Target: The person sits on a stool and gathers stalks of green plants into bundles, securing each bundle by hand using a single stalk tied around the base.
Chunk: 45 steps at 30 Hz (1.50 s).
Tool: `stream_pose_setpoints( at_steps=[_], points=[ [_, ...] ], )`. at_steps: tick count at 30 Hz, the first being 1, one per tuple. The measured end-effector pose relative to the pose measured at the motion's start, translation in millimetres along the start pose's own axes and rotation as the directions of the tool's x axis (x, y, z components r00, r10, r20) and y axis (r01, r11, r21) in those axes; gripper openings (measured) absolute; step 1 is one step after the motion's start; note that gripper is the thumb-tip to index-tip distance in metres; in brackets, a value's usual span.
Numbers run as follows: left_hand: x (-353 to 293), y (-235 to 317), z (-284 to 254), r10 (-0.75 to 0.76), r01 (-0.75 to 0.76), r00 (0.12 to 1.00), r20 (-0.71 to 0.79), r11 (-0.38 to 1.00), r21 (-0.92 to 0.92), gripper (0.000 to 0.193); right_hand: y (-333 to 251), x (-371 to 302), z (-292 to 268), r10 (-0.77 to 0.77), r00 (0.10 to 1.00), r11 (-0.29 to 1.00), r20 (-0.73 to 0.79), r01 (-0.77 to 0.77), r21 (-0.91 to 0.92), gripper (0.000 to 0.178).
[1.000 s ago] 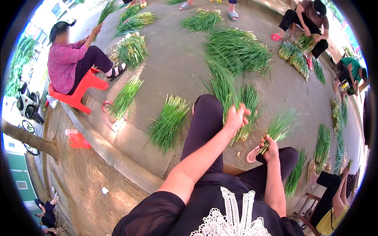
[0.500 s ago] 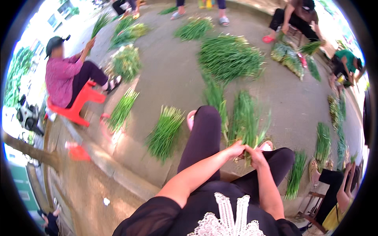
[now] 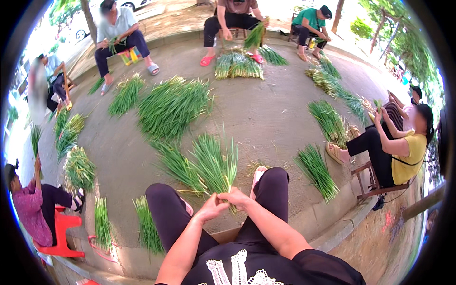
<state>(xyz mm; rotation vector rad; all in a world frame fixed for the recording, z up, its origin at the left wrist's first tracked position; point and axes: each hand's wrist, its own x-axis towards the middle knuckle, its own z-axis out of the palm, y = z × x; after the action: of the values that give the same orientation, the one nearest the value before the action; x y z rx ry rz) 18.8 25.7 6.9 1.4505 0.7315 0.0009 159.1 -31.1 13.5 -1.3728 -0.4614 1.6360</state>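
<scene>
We are gripping one fanned bunch of long green stalks (image 3: 216, 164) at its base, left hand (image 3: 212, 207) and right hand (image 3: 238, 197) both closed, near our knees; five other people (image 3: 398, 142) are sitting around.

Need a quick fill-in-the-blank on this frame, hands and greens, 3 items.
1. Both hands, left hand and right hand, grip one bunch of ____ stalks.
2. The bunch fans out ____ from the hands.
3. The person at lower left sits on a ____ stool.

Missing words: green; upward; red
</scene>
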Motion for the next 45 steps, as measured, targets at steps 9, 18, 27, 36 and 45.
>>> stream_pose_setpoints(
  at_steps=[9, 18, 27, 36, 45],
  points=[
    [-10.4, -2.7, -8.5, 0.075, -0.081, 0.997, -0.032, 0.965, -0.249, 0.023, -4.8, -2.3, -15.6, -0.081, 0.994, 0.997, -0.068, 0.082, 0.017, 0.010],
    [-26.3, -9.7, -16.8, 0.377, 0.216, 0.775, -0.508, 0.597, 0.773, 0.042, -8.9, -1.3, -36.7, -0.250, 0.882, 0.967, -0.400, 0.251, -0.049, 0.019],
    [-10.0, -10.9, -19.5, 0.035, 0.057, 0.971, 0.237, 0.927, -0.371, 0.063, -19.3, -25.9, -8.9, -0.087, 0.926, 0.995, 0.367, 0.098, -0.011, 0.014],
    [-18.4, 29.7, 3.6, 0.162, -0.015, 0.980, 0.113, 0.629, -0.777, 0.059, -22.9, -27.9, 0.1, 0.080, 0.789, 0.997, 0.609, -0.068, -0.042, 0.018],
    [-15.1, 37.1, -9.0, 0.158, -0.208, 0.977, -0.142, 0.586, -0.783, 0.033, -15.0, -30.4, 4.2, -0.007, 0.891, 0.985, 0.455, 0.084, -0.148, 0.042]
  ],
)
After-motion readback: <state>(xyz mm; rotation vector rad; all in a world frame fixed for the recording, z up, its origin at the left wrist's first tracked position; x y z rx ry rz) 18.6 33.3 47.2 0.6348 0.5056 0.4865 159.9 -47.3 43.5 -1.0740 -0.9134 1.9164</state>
